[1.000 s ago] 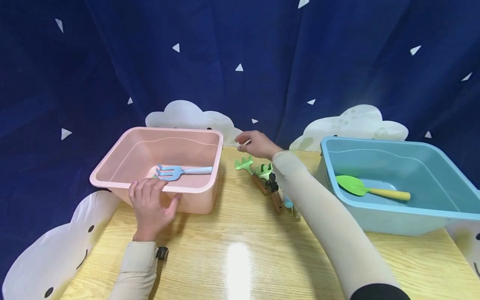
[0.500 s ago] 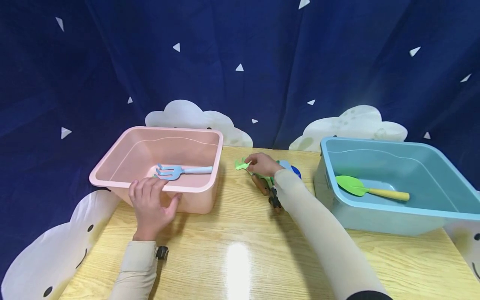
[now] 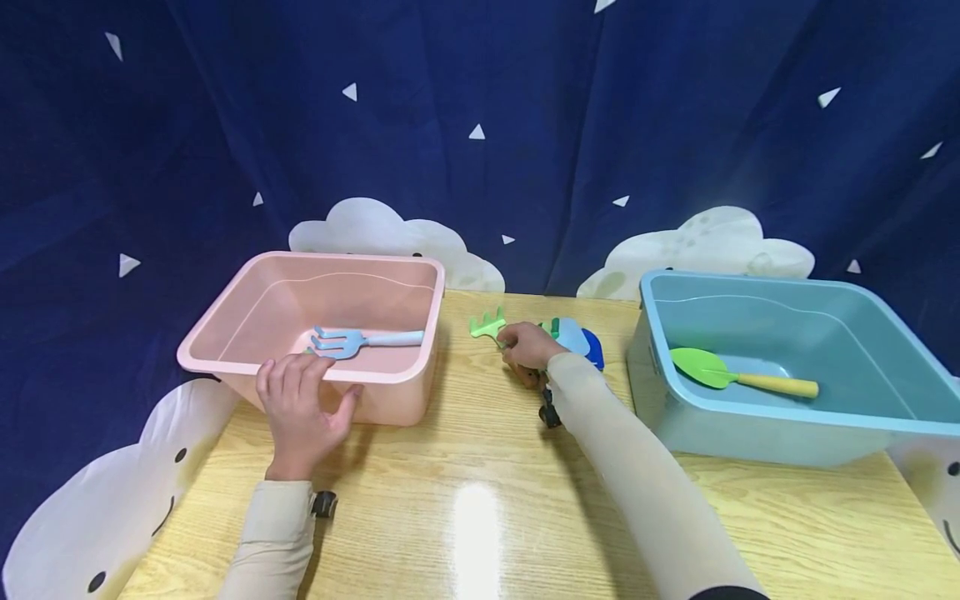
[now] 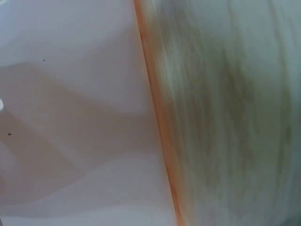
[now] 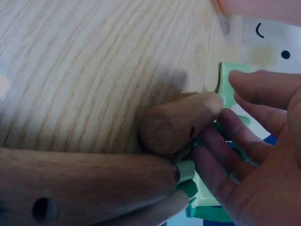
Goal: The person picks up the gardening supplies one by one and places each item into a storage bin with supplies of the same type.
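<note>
My left hand [image 3: 300, 408] holds the near rim of the pink bin [image 3: 390, 379], fingers over the edge and thumb against the outer wall. Inside lies a light blue hand fork [image 3: 341, 343]. My right hand [image 3: 528, 346] is over a green hand rake [image 3: 489, 325] on the table. In the right wrist view, the rake's brown wooden handle [image 5: 178, 120] lies by the fingertips, with the thumb apart from it. Other wooden-handled tools [image 5: 84, 183] lie alongside, their heads partly hidden by the hand. The left wrist view shows only the bin's wall [image 4: 70, 117] and the table.
A blue bin [image 3: 772, 429] stands at the right, with a green trowel [image 3: 705, 369] with a yellow handle inside. Light and dark blue tool heads [image 3: 573, 337] lie just right of my right hand. A dark blue curtain [image 3: 480, 183] hangs behind the table [image 3: 405, 508].
My right hand has come down from above the table's back edge toward the green rake and its handle, uncovering the blue tool heads. The left hand stays on the pink bin's rim.
</note>
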Available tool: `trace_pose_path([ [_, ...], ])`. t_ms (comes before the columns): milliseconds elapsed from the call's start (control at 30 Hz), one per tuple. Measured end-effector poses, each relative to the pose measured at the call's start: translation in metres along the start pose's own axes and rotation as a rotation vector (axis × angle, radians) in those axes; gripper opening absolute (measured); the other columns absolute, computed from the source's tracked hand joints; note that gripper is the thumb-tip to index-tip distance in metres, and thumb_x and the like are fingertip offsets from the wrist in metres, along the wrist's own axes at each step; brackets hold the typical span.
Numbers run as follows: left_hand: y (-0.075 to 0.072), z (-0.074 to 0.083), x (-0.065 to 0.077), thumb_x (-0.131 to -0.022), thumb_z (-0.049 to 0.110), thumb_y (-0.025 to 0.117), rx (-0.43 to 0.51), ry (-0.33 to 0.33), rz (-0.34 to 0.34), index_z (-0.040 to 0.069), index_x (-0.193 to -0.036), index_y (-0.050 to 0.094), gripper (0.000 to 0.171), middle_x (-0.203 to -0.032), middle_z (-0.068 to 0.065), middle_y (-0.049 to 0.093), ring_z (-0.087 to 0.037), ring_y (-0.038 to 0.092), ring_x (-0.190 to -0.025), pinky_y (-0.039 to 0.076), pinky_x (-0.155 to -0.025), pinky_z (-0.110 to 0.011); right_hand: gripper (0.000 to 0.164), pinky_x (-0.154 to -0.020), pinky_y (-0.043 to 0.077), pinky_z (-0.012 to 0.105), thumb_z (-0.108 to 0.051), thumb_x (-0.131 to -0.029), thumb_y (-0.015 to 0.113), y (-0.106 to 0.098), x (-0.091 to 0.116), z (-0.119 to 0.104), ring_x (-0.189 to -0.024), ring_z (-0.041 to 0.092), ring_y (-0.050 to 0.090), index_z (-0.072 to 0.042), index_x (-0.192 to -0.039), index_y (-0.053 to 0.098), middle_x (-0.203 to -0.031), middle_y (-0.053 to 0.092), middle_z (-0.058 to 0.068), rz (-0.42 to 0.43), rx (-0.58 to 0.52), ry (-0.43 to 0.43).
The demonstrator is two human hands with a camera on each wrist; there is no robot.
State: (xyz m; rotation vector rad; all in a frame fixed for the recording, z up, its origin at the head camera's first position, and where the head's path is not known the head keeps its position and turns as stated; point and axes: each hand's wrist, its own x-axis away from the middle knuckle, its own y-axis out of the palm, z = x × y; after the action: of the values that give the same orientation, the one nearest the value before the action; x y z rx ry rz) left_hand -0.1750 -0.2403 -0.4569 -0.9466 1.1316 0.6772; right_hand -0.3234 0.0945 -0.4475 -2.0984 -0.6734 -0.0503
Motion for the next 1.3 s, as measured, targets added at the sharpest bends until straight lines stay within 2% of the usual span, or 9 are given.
trace_pose_path([
  [133, 0.001, 0.000, 0.001, -0.081, 0.045, 0.065, 0.001, -0.003, 0.001, 0.001, -0.101, 0.065, 0.049, -0.098, -0.019, 0.062, -0.038, 0.050, -0.101, 0.021, -0.115, -0.042, 0.044, -0.108, 0.045, 0.048, -0.010, -0.095, 0.056, 0.000, 0.007, -0.006, -0.130, 0.035, 0.055, -0.006, -0.139, 0.055, -0.139, 0.058, 0.018, 0.011, 0.006, 0.016],
  [233, 0.002, 0.000, 0.002, -0.081, 0.046, 0.065, 0.002, -0.007, -0.001, 0.001, -0.101, 0.065, 0.049, -0.099, -0.019, 0.062, -0.037, 0.050, -0.102, 0.021, -0.115, -0.042, 0.035, -0.094, 0.050, 0.040, -0.006, -0.095, 0.053, 0.002, 0.010, -0.007, -0.105, 0.030, 0.064, -0.005, -0.129, 0.062, -0.122, 0.065, 0.018, 0.028, 0.032, -0.001],
  [300, 0.002, 0.000, 0.002, -0.081, 0.045, 0.065, 0.003, -0.009, -0.003, 0.001, -0.101, 0.065, 0.049, -0.099, -0.019, 0.062, -0.037, 0.050, -0.102, 0.021, -0.115, -0.042, 0.028, -0.084, 0.047, 0.034, -0.004, -0.096, 0.050, 0.004, 0.009, -0.007, -0.089, 0.026, 0.060, -0.004, -0.120, 0.065, -0.109, 0.066, 0.017, 0.038, 0.057, -0.018],
  [367, 0.003, 0.000, 0.003, -0.080, 0.045, 0.065, 0.004, -0.010, -0.004, 0.001, -0.101, 0.065, 0.048, -0.099, -0.019, 0.062, -0.038, 0.050, -0.102, 0.021, -0.116, -0.042, 0.025, -0.080, 0.044, 0.034, -0.003, -0.096, 0.050, 0.007, 0.009, -0.006, -0.082, 0.026, 0.055, -0.003, -0.115, 0.067, -0.103, 0.066, 0.017, 0.048, 0.067, -0.022],
  [467, 0.003, 0.000, 0.004, -0.080, 0.044, 0.065, 0.002, -0.010, -0.004, 0.000, -0.100, 0.065, 0.048, -0.099, -0.019, 0.062, -0.038, 0.050, -0.102, 0.021, -0.115, -0.042, 0.031, -0.092, 0.050, 0.038, -0.004, -0.096, 0.052, 0.011, 0.008, -0.005, -0.103, 0.028, 0.062, -0.006, -0.124, 0.065, -0.119, 0.066, 0.016, 0.057, 0.077, -0.005],
  [600, 0.003, 0.000, 0.003, -0.081, 0.045, 0.065, 0.003, -0.011, -0.002, 0.000, -0.100, 0.065, 0.049, -0.099, -0.019, 0.062, -0.038, 0.050, -0.101, 0.021, -0.115, -0.043, 0.043, -0.101, 0.049, 0.043, -0.005, -0.095, 0.054, 0.015, 0.010, -0.005, -0.127, 0.033, 0.057, -0.010, -0.138, 0.058, -0.140, 0.058, 0.015, 0.043, 0.026, 0.032],
  [767, 0.004, 0.001, 0.001, -0.081, 0.045, 0.065, 0.011, -0.008, 0.000, 0.000, -0.100, 0.065, 0.049, -0.099, -0.019, 0.062, -0.038, 0.050, -0.102, 0.021, -0.116, -0.042, 0.047, -0.090, 0.049, 0.038, 0.001, -0.090, 0.055, 0.017, 0.015, -0.007, -0.122, 0.032, 0.057, -0.011, -0.135, 0.060, -0.140, 0.057, 0.016, 0.048, -0.019, 0.023],
  [1000, 0.004, 0.002, -0.001, -0.080, 0.046, 0.065, 0.010, -0.016, 0.005, 0.000, -0.100, 0.064, 0.049, -0.098, -0.020, 0.062, -0.038, 0.050, -0.101, 0.021, -0.115, -0.042, 0.052, -0.108, 0.045, 0.046, 0.000, -0.086, 0.058, 0.024, 0.017, -0.003, -0.133, 0.034, 0.052, -0.008, -0.138, 0.056, -0.140, 0.057, 0.016, 0.082, -0.048, -0.024],
  [1300, 0.002, 0.002, -0.001, -0.076, 0.041, 0.066, 0.014, -0.028, 0.005, -0.001, -0.100, 0.064, 0.048, -0.098, -0.020, 0.061, -0.039, 0.050, -0.102, 0.021, -0.115, -0.043, 0.051, -0.107, 0.045, 0.048, -0.004, -0.089, 0.061, 0.034, 0.031, 0.000, -0.132, 0.032, 0.054, -0.014, -0.139, 0.056, -0.141, 0.058, 0.012, 0.074, -0.116, -0.018],
])
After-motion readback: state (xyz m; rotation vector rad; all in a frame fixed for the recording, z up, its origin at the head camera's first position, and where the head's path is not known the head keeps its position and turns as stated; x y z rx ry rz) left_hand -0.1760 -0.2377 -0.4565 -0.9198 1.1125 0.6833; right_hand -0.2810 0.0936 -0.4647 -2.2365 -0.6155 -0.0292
